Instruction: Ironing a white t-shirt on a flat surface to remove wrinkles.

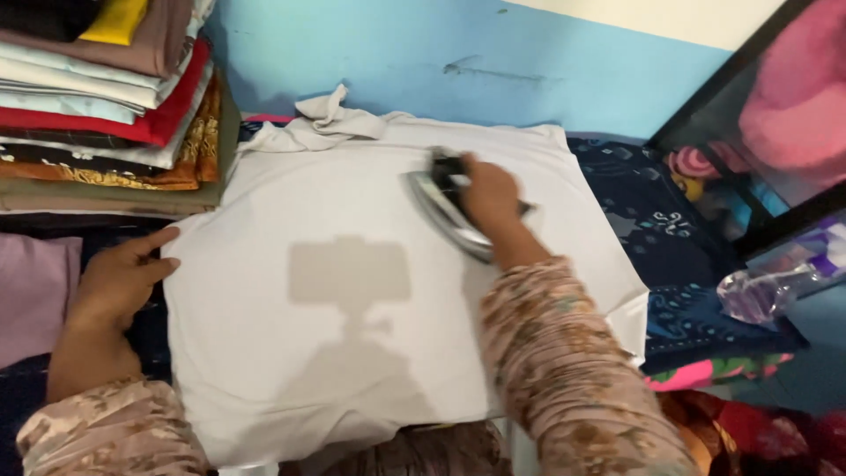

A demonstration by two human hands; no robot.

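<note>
A person irons a white garment that lies spread flat over a dark blue patterned cloth. The right hand is clenched around the handle of an iron, fingers wrapped over the top, and the iron's metal sole rests on the upper right part of the garment, tilted so its long edge runs diagonally from upper left to lower right. The right sleeve, in a pale floral print, reaches across the lower right of the garment.

The left hand lies flat and released, fingers stretched out, its fingertips touching the garment's left edge while the palm rests on the dark cloth beside it. It grasps nothing. The left sleeve shows the same floral print.

At the garment's far edge a bunched part of the white fabric is crumpled up against a blue wall. A shadow with a rectangular top falls across the middle of the garment.

To the upper left, just beside the garment, stands a stack of folded clothes in red, white, brown, yellow and gold-patterned layers. A lilac cloth lies to the far left. At the right, well apart from the iron, a clear plastic bottle lies on its side, with pink fabric above it.
</note>
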